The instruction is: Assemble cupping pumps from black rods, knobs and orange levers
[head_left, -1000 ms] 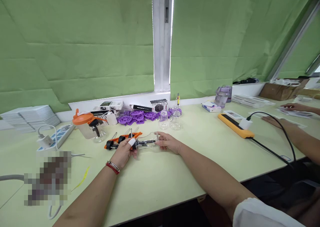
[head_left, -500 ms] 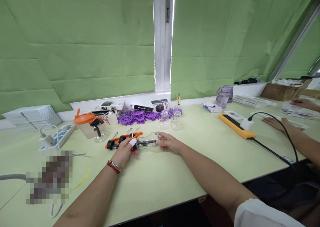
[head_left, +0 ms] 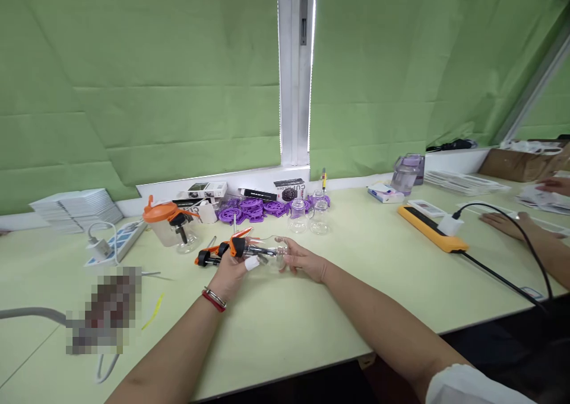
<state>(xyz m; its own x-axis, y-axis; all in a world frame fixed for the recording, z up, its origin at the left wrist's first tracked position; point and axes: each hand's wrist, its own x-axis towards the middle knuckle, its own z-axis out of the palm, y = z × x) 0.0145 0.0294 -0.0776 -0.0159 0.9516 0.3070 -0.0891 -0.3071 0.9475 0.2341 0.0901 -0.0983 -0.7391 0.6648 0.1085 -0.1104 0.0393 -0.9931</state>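
My right hand is wrapped round the wide base of a clear glass bottle, which lies on its side above the table. At the bottle's neck my left hand is closed, a white covering on its thumb lying along the glass. The orange-and-black pump top sits at the bottle's mouth, its dark tube inside the glass. Whether it is fully seated I cannot tell. Just behind my left hand lie more pump tops with black caps, orange handles and metal rods, partly hidden.
Two clear bottles stand behind, before purple plastic parts and small boxes. An orange-lidded jug and power strip are at left. To the right are a yellow power strip and another person's hands.
The pump top has tilted up and come to the bottle's mouth, and my left hand has shifted its grip to the neck. The whole view has moved slightly.
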